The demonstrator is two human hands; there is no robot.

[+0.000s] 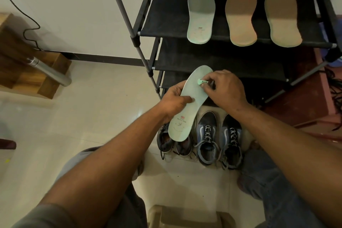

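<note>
- Head view: my left hand [174, 98] grips the mint insole [187, 113] at mid-length, thumb on top, fingers curled round its left edge.
- Insole is held off the floor and tilted: toe end points away from me, heel end hangs below that hand.
- My right hand [227, 89] pinches a small green scrap [200, 81] between thumb and forefinger, right at the insole's forefoot.
- Blue sneakers [207, 139] sit on the floor under my right wrist, grey shoes [166, 140] under the left hand.
- Shoe rack [166, 15] stands beyond both hands; its top shelf carries a spare green insole [200, 15] and two tan insoles [240, 15].
</note>
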